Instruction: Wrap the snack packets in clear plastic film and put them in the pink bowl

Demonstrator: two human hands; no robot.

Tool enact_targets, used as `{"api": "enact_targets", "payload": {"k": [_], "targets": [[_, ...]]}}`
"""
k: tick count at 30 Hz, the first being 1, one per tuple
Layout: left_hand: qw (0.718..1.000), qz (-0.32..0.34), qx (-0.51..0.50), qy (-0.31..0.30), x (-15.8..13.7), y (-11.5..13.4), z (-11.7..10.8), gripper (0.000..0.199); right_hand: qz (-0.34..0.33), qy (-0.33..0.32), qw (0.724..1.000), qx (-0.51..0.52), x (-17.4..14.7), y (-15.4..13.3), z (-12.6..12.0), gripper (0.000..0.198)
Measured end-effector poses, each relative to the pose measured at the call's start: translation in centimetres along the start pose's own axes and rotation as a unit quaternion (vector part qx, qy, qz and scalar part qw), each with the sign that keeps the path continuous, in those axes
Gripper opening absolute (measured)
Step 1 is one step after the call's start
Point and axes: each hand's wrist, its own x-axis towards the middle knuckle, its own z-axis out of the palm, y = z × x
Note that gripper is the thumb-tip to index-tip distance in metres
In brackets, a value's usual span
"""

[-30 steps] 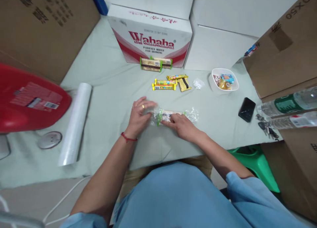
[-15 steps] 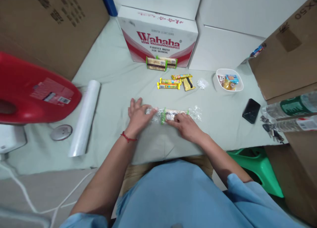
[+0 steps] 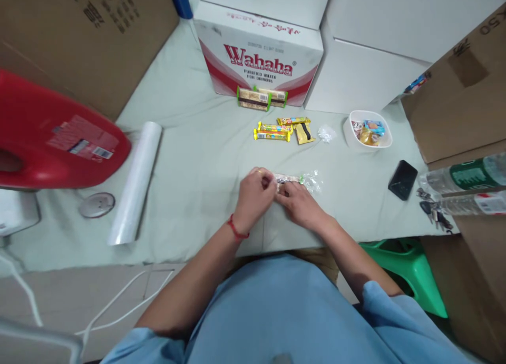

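Note:
A snack packet with green ends lies on the table in front of me, in clear plastic film that spreads loose past its right end. My left hand is closed at the packet's left end, its fingers pinching the film folded there. Curled fingers of my right hand press on the packet's near side and hold it down. Both hands nearly touch and cover much of the packet.
Yellow snack bars, a gold packet and crumpled film lie beyond my hands. Two green-ended packets lean on the Wahaba carton. A film roll lies left; a white tub and black box right.
My left hand has moved right, from spread fingers at the film's left end to a pinch against the packet. The film's left part is now gathered in. My right hand stays on the packet.

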Motion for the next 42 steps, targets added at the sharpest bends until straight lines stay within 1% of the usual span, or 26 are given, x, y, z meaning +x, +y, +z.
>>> {"api": "enact_targets", "payload": {"k": [2,4,5,7,8,9,10,11,12,13,14,15,16,18,20,22,24,25,27,31,35,37,38,40,42], "targets": [[0.995,0.061,0.063,-0.043,-0.2,0.0,1.6,0.018,0.011,0.008,1.0,-0.019,-0.6,-0.2,0.4,0.036],[0.982,0.122,0.125,-0.065,-0.9,-0.4,2.7,0.028,0.015,0.016,1.0,-0.011,-1.8,-0.3,0.8,0.033],[0.975,0.146,0.155,-0.066,-1.4,-0.8,3.1,0.031,0.01,0.019,1.0,0.013,-2.7,-0.3,1.0,0.033],[0.959,0.18,0.21,-0.061,-2.6,-1.7,3.5,0.039,0.002,0.037,0.994,0.099,-4.7,-0.1,1.1,0.035],[0.952,0.19,0.234,-0.06,-3.1,-2.2,3.7,0.045,0.02,0.062,0.987,0.144,-5.7,0.3,1.0,0.036],[0.945,0.198,0.255,-0.06,-3.6,-2.7,3.8,0.05,0.062,0.101,0.977,0.179,-6.7,0.7,0.7,0.037],[0.938,0.205,0.272,-0.061,-4.0,-3.1,3.9,0.055,0.129,0.148,0.96,0.199,-7.4,1.3,0.3,0.038],[0.933,0.21,0.285,-0.061,-4.3,-3.4,4.1,0.058,0.21,0.198,0.935,0.205,-7.9,2.0,-0.1,0.039],[0.93,0.213,0.295,-0.06,-4.5,-3.7,4.2,0.059,0.29,0.242,0.904,0.201,-8.0,2.7,-0.6,0.042],[0.928,0.214,0.301,-0.057,-4.6,-3.9,4.3,0.06,0.355,0.276,0.871,0.196,-7.8,3.5,-1.1,0.046],[0.926,0.215,0.305,-0.054,-4.7,-4.1,4.4,0.06,0.399,0.296,0.845,0.196,-7.4,4.3,-1.6,0.051],[0.926,0.215,0.307,-0.052,-4.7,-4.2,4.5,0.06,0.423,0.304,0.83,0.202,-6.6,4.9,-2.0,0.056],[0.925,0.216,0.309,-0.05,-4.7,-4.2,4.5,0.06,0.432,0.301,0.823,0.213,-5.8,5.4,-2.3,0.06],[0.922,0.221,0.313,-0.049,-4.6,-4.3,4.5,0.059,0.436,0.266,0.829,0.228,-3.9,6.0,-2.7,0.064],[0.92,0.223,0.318,-0.052,-4.6,-4.2,4.4,0.059,0.434,0.214,0.845,0.227,-2.4,6.1,-2.8,0.063],[0.917,0.221,0.328,-0.055,-4.7,-4.0,4.3,0.058,0.413,0.181,0.861,0.234,-1.8,5.8,-2.8,0.055],[0.913,0.213,0.344,-0.057,-4.8,-3.7,4.4,0.058,0.376,0.185,0.87,0.259,-2.4,5.4,-2.6,0.042],[0.91,0.209,0.353,-0.058,-4.8,-3.5,4.4,0.057,0.362,0.195,0.87,0.273,-3.0,5.3,-2.6,0.038],[0.907,0.202,0.365,-0.058,-4.9,-3.1,4.6,0.056,0.354,0.204,0.864,0.292,-4.5,5.2,-2.4,0.036],[0.903,0.203,0.374,-0.052,-4.8,-3.0,4.9,0.053,0.39,0.209,0.853,0.279,-7.0,5.3,-1.8,0.043],[0.903,0.214,0.37,-0.046,-4.7,-3.3,5.1,0.053,0.441,0.227,0.83,0.254,-7.0,4.9,-1.4,0.061],[0.905,0.215,0.364,-0.043,-4.7,-3.4,5.1,0.053,0.444,0.215,0.835,0.242,-6.4,4.5,-1.3,0.064],[0.907,0.214,0.361,-0.042,-4.7,-3.3,5.1,0.053,0.438,0.204,0.84,0.246,-6.1,4.2,-1.4,0.061],[0.911,0.208,0.353,-0.046,-4.7,-3.2,5.1,0.053,0.418,0.183,0.846,0.276,-5.5,3.8,-1.6,0.045],[0.917,0.205,0.339,-0.046,-4.8,-3.0,5.1,0.052,0.4,0.184,0.847,0.298,-4.8,3.2,-2.1,0.032]]}}
